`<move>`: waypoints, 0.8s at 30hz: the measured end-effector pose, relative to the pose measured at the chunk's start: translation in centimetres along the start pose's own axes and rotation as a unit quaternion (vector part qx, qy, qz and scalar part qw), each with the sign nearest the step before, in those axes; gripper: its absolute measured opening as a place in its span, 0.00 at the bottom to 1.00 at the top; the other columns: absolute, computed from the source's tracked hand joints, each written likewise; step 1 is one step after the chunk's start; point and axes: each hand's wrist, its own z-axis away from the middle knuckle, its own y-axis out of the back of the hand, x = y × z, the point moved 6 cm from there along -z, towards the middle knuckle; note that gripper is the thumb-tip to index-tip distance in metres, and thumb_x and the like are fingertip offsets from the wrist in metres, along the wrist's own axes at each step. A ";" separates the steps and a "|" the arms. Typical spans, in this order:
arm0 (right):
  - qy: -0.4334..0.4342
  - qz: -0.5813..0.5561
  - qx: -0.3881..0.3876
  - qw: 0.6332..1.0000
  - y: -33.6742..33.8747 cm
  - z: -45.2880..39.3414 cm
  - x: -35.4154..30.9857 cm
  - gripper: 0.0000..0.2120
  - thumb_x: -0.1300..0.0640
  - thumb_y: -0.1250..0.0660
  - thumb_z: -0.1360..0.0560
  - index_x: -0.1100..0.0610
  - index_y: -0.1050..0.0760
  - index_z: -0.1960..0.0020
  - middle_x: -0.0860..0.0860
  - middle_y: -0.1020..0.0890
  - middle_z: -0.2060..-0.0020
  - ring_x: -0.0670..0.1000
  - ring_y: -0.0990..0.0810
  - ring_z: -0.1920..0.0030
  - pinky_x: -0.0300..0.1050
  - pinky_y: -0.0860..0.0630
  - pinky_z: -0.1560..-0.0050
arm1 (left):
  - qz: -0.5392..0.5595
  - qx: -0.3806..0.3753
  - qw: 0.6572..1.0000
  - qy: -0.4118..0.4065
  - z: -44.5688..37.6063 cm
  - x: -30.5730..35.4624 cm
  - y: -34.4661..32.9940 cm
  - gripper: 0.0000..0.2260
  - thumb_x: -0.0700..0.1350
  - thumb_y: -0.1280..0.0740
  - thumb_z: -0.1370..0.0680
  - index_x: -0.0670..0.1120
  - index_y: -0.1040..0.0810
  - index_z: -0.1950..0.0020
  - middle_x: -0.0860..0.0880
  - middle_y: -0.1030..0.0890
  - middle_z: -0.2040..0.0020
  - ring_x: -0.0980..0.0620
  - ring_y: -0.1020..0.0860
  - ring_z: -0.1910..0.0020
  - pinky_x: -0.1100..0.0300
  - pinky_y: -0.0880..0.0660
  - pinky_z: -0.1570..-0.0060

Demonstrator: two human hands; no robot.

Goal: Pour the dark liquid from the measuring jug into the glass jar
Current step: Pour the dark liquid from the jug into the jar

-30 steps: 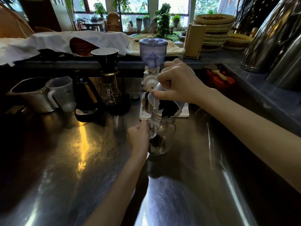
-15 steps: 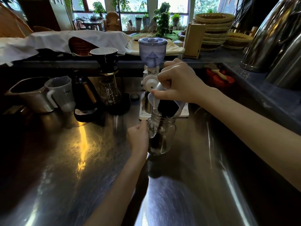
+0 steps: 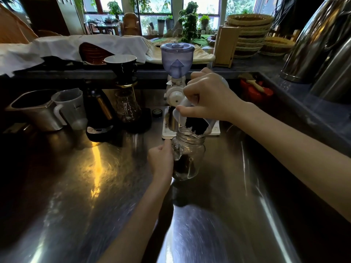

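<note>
A clear glass jar (image 3: pixel 191 149) with a side handle stands upright on the steel counter, dark contents in its lower half. My left hand (image 3: pixel 161 158) grips the jar's left side at the handle. My right hand (image 3: pixel 207 99) holds a translucent plastic measuring jug (image 3: pixel 197 124) tipped steeply over the jar's mouth, its lip touching the rim. Dark contents sit at the jug's lip and drop into the jar. My fingers hide most of the jug's body.
A grinder (image 3: pixel 175 78) with a bluish hopper stands right behind the jar on a white tray (image 3: pixel 215 130). Left of it are a dripper on a glass carafe (image 3: pixel 126 103), a black kettle (image 3: pixel 98 111), a plastic jug (image 3: pixel 73 109) and a metal pitcher (image 3: pixel 34 109). Large steel urns (image 3: pixel 322 50) fill the right.
More dark contents have gathered in the jar's lower part. The jug's load has slid nearer the lip. Both hands stay in nearly the same place.
</note>
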 end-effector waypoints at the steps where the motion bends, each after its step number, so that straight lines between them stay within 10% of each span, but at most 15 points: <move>1: 0.003 0.003 0.000 1.000 0.0 0.0 -0.1 0.18 0.50 0.33 0.33 0.53 0.39 0.75 0.38 0.43 0.78 0.44 0.42 0.73 0.40 0.46 0.61 | 0.003 0.000 1.000 0.002 0.0 0.0 0.0 0.18 0.42 0.38 0.26 0.47 0.34 0.77 0.50 0.35 0.78 0.53 0.37 0.76 0.60 0.39 0.71; 24: 0.041 0.029 0.007 0.999 0.2 0.0 -0.6 0.17 0.49 0.35 0.33 0.53 0.39 0.74 0.46 0.36 0.78 0.47 0.38 0.70 0.39 0.47 0.64 | 0.008 -0.004 1.000 0.003 0.2 0.4 -0.2 0.18 0.43 0.38 0.26 0.47 0.35 0.77 0.49 0.36 0.77 0.53 0.39 0.76 0.59 0.41 0.71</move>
